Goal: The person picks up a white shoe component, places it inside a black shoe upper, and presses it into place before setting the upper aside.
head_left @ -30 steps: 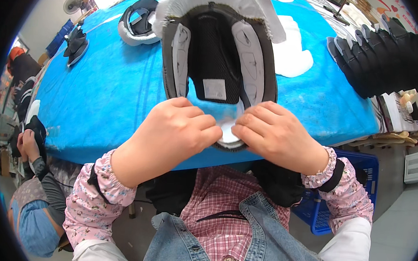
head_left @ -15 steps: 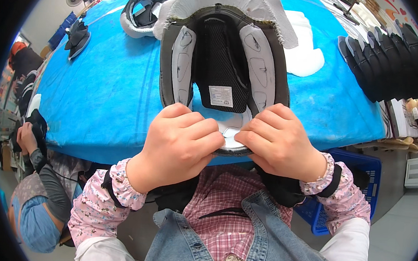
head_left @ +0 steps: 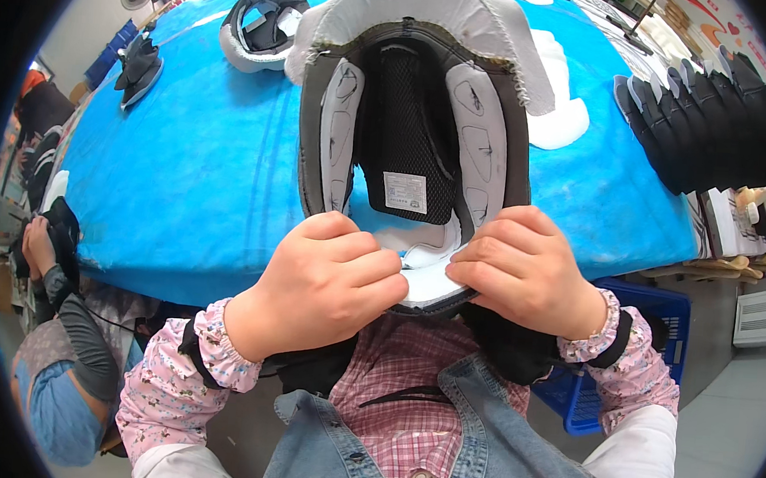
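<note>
A black and grey shoe upper [head_left: 513, 159] is held up in front of me over the near edge of the table, its opening facing me. Inside it show a black mesh tongue [head_left: 398, 116] with a white label and two grey padded side pieces. Thick pale padding [head_left: 417, 10] curves around its far end. My left hand [head_left: 322, 279] is closed on the near rim, left of the middle. My right hand [head_left: 532, 272] pinches the same rim on the right. Between them a white lining strip [head_left: 429, 284] is exposed. My thumbs are mostly hidden.
A blue cloth covers the table [head_left: 174, 180]. Another upper [head_left: 236, 47] lies beyond, with white flat pieces [head_left: 560, 127] to the right. Black uppers [head_left: 710, 129] stand in a row at far right; a dark shoe piece [head_left: 139, 71] lies left. A blue basket [head_left: 580, 404] and a co-worker [head_left: 70, 395] flank me.
The upper has come slightly down toward me with both hands. My hands are a little farther apart, and more of the white lining strip shows between them.
</note>
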Available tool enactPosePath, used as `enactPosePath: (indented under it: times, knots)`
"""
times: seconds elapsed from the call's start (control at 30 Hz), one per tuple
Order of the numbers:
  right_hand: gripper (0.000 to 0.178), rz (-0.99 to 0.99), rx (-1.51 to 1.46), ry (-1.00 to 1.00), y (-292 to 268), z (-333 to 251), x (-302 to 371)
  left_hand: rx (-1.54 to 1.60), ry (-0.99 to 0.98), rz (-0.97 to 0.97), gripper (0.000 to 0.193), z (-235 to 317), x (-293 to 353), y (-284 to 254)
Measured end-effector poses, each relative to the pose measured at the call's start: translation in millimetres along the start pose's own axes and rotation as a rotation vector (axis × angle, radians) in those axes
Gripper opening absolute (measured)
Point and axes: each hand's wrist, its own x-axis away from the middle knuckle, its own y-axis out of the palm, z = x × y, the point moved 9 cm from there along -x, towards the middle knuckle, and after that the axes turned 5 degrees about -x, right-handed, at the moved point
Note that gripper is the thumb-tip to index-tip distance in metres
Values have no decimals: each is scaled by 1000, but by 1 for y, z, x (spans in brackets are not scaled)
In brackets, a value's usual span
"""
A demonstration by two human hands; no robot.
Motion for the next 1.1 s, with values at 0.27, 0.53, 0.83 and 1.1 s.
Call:
enactPosePath:
  times: [0.27,0.53,0.83,1.1]
  knots:
    - [23,9,60,1,-3,8,-1,-22,3,-4,18,-3,-4,-1]
    - [19,-3,73,-2,-7,6,6,-4,-59,4,19,-7,-7,-14]
    - [15,-6,183,-132,-6,-16,19,-215,-28,-223,14,17,7,-8]
    - [27,85,184,-21,3,-33,1,-194,-105,-199,17,7,-2,-14]
